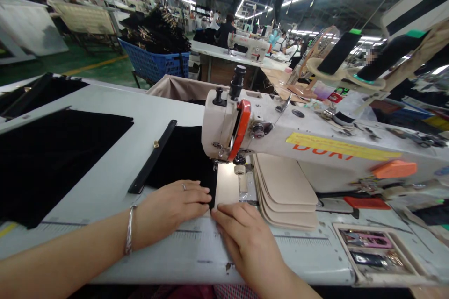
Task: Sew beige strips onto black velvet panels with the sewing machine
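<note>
My left hand (177,210) lies flat on the near edge of a black fabric panel (182,154), fingers stretched towards the sewing machine (228,126). A black strip (154,156) with a small gold-coloured metal fitting (156,144) runs along that panel's left side. My right hand (249,238) is beside it, fingers drawn together at the near end of a beige panel (227,184). This beige panel meets the black fabric and reaches under the machine's presser foot, lit by the machine lamp. My right fingertips partly hide its near edge.
Right of the needle area lies a stack of beige rounded panels (286,187). A tool tray (380,252) is set into the table at the right. More black fabric (59,149) lies at left. Behind are a loaded blue basket (154,63), thread cones (340,51) and people at other machines.
</note>
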`<state>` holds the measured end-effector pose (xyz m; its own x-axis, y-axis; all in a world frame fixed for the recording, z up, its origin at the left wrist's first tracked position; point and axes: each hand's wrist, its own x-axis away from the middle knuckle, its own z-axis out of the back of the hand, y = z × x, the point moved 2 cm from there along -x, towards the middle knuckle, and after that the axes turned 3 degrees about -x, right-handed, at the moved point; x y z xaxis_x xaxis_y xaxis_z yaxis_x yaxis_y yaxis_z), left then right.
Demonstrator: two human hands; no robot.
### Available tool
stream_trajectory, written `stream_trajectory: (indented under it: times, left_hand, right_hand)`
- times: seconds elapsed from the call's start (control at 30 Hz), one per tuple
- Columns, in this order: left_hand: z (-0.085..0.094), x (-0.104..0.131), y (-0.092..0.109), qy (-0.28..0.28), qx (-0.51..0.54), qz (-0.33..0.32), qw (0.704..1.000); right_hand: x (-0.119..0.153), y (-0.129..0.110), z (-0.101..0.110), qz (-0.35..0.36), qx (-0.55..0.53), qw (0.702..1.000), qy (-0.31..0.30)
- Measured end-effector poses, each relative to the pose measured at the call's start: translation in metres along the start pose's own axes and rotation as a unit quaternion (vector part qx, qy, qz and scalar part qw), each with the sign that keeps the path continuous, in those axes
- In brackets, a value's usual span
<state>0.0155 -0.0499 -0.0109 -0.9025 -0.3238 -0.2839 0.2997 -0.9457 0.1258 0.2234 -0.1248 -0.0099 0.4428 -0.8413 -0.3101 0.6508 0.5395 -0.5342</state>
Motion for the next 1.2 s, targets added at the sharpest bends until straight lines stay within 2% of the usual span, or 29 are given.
stream_trajectory:
  times: [0.4,0.53,0.67,0.87,1.2]
  left_hand:
    - [-0.003,-0.019,-0.036,-0.026,-0.05,0.03,0.998]
    - [-0.004,-0.026,-0.048,-0.008,-0.05,0.042,0.998]
    - [-0.004,-0.035,-0.058,0.014,-0.032,0.08,0.996]
    - [-0.004,-0.042,-0.066,0.022,-0.031,0.127,0.991]
    - [-0.007,-0.042,-0.071,0.033,-0.026,0.158,0.987]
  right_hand:
    - [-0.03,0.014,0.008,-0.042,0.053,0.997,-0.038]
    - [-0.041,0.017,0.009,-0.047,0.072,0.995,-0.042]
    - [-0.049,0.021,0.008,-0.051,0.092,0.994,-0.038]
    - [-0.055,0.025,0.003,-0.054,0.131,0.99,-0.013]
    - [-0.054,0.027,-0.002,-0.059,0.133,0.989,0.001]
